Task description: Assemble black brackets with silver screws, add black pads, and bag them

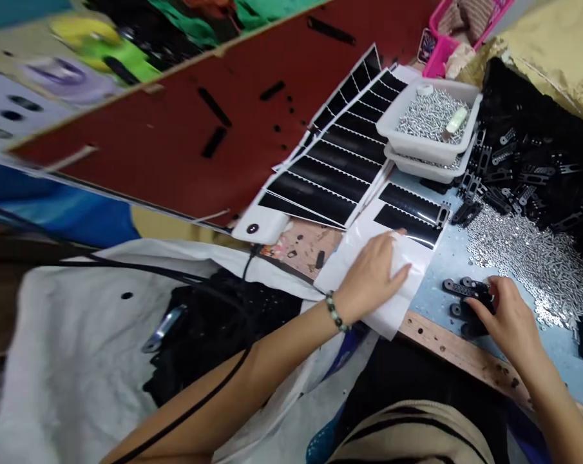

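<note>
My left hand (374, 278) lies on a white backing sheet (337, 274) below black strips (402, 224), its thumb and fingers apart. A black slotted part (443, 214) rests at the right edge of those strips. On the blue work surface (429, 293), my right hand (508, 312) has its thumb and fingers closed around small black parts (469, 299), several of which lie together at the fingertips. Beyond it spreads a pile of small silver screws (527, 258), with many black parts (518, 167) heaped behind.
Two stacked white trays (429, 145) hold silver screws. More sheets of black strips (339, 151) lie left of them. A red-brown board (175, 142) slants across the left. Dark cables (194, 277) run over white cloth (78, 322). A pink basket (436, 55) stands at the back.
</note>
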`<state>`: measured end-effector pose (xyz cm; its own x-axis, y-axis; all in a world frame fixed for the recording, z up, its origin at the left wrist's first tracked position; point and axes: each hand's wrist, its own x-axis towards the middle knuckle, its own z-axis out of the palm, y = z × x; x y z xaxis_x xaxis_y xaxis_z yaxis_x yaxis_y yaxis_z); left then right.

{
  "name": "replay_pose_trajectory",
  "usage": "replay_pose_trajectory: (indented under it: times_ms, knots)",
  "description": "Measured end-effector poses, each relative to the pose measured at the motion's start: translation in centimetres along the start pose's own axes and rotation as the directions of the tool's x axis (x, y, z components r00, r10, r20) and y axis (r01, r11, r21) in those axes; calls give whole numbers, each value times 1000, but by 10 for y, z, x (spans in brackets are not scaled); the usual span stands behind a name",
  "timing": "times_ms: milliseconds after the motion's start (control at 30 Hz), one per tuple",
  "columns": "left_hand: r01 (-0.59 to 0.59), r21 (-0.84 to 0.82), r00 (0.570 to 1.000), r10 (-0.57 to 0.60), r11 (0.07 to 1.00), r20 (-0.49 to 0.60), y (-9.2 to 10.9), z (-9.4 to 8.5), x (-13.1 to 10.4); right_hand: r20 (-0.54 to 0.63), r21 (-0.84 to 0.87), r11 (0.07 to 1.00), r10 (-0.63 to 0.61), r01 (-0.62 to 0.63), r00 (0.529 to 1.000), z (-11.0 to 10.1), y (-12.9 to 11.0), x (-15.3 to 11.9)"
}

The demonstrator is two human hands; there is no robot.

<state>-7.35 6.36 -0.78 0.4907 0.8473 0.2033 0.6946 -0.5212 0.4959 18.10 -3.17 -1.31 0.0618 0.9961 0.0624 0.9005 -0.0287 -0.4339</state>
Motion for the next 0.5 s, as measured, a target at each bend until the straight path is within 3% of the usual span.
replay_pose_trajectory:
  times_ms: [133,200,267,300,367,433,500]
  knots:
    - [228,112,974,-227,967,-22,-47,-19,5,-28,244,952,-185,186,982,20,-29,39]
    - [330,21,944,-330,944,-8,-60,-23,3,-31,306,909,-286,282,958,35,-47,60]
    - [461,-220,885,-464,860,43,-65,-25,1,-12,333,879,-358,342,933,51,-63,79]
    - [526,-378,844,-524,762,116,-66,-26,1,3,332,875,-374,352,928,59,-70,86]
    - [618,-634,764,-546,465,345,-64,-30,2,40,301,892,-365,338,930,73,-78,95]
    - [676,-708,707,-449,203,546,-60,-33,5,79,255,916,-340,310,937,81,-83,99]
    - [715,-691,676,-356,104,646,-57,-34,9,97,235,923,-336,307,937,84,-86,102]
